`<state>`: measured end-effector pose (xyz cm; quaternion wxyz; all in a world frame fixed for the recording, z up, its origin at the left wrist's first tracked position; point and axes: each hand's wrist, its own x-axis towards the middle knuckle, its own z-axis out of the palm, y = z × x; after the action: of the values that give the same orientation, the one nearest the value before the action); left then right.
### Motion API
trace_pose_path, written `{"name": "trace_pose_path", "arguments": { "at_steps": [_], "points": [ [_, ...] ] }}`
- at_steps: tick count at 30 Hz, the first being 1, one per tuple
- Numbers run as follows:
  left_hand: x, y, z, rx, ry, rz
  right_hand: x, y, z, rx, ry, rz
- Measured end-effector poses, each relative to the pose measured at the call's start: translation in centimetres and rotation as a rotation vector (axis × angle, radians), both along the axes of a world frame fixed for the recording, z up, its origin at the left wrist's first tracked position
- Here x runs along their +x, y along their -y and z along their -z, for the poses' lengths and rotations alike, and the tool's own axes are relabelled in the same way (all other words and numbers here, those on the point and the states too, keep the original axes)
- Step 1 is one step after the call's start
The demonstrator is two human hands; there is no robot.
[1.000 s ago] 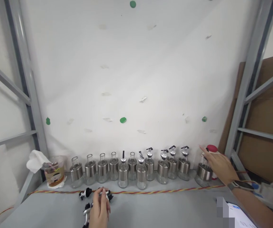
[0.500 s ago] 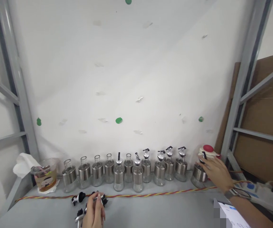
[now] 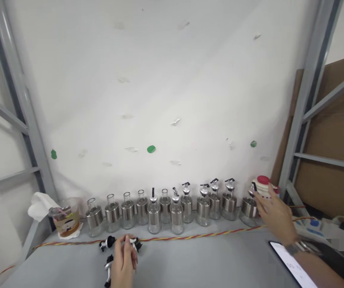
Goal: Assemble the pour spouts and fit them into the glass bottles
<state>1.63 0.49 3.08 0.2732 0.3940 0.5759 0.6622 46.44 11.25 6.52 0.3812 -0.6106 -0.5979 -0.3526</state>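
Observation:
My left hand [image 3: 124, 258] is at the front of the grey shelf, fingertips pinched around a silver-and-black pour spout [image 3: 135, 243]; the fingers partly cover it. Two more pour spouts, a near one [image 3: 108, 269] and a farther one [image 3: 107, 243], lie beside it. At the right, my right hand [image 3: 276, 218] has its fingers apart next to a glass bottle with a steel sleeve [image 3: 249, 207] and a spout on top. The thumb is close to that spout; whether it touches cannot be made out. Several similar bottles stand in a row, some with spouts [image 3: 203, 208], others with bare necks [image 3: 94, 218].
A cup with a printed band [image 3: 68, 224] and white tissue [image 3: 38, 206] stand at the left. A twisted red-yellow cord [image 3: 189, 237] crosses the shelf. Behind my right hand is a red-lidded container [image 3: 263, 180]. A phone [image 3: 291, 264] and power strip [image 3: 324, 232] lie at the right.
The fingers of my right hand have spread and drawn slightly away from the spout on the rightmost bottle. My left hand stays at the pour spouts. The whole view has shifted a little.

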Motion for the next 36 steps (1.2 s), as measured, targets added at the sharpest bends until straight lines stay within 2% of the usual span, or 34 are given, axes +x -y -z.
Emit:
{"name": "trace_pose_path", "arguments": {
  "at_steps": [2,3,5,9,11,14,17,20,27,31,33,36],
  "points": [
    [-0.2,-0.2,0.1,0.014,0.010,0.015,-3.3,2.2,1.1,0.073,-0.062,-0.029],
    [-0.3,-0.3,0.1,0.026,0.016,0.023,-5.4,3.4,1.8,0.059,-0.024,-0.135],
    [-0.7,-0.4,0.1,0.044,0.041,0.016,-10.3,5.8,3.1,-0.066,0.115,-0.346],
    [-2.0,-0.6,-0.5,0.081,0.105,-0.063,-20.5,9.5,3.7,-0.204,0.653,-0.984],
    [-2.6,-0.6,-0.8,0.096,0.113,-0.134,-24.6,10.2,3.2,-0.229,0.666,-1.108],
    [-3.4,-0.7,-1.1,0.095,0.157,-0.225,-29.0,10.1,2.7,-0.367,0.460,-1.094],
    [-3.7,-0.8,-1.2,0.101,0.183,-0.245,-31.9,9.2,2.8,-0.542,0.307,-1.028],
    [-3.6,-0.8,-1.2,0.107,0.178,-0.226,-33.8,8.4,3.3,-0.601,0.215,-0.936],
    [-3.2,-0.5,-1.6,0.116,0.201,-0.182,-35.1,6.3,5.3,-0.562,0.297,-0.792],
    [-3.1,-0.5,-1.6,0.125,0.228,-0.157,-33.7,6.0,4.5,-0.530,0.251,-0.790],
    [-3.0,-0.5,-1.4,0.118,0.223,-0.158,-32.7,5.9,3.1,-0.466,0.073,-0.843],
    [-2.8,-0.6,-1.1,0.096,0.202,-0.196,-31.5,5.0,0.5,-0.357,-0.386,-0.913]
  ]
}}
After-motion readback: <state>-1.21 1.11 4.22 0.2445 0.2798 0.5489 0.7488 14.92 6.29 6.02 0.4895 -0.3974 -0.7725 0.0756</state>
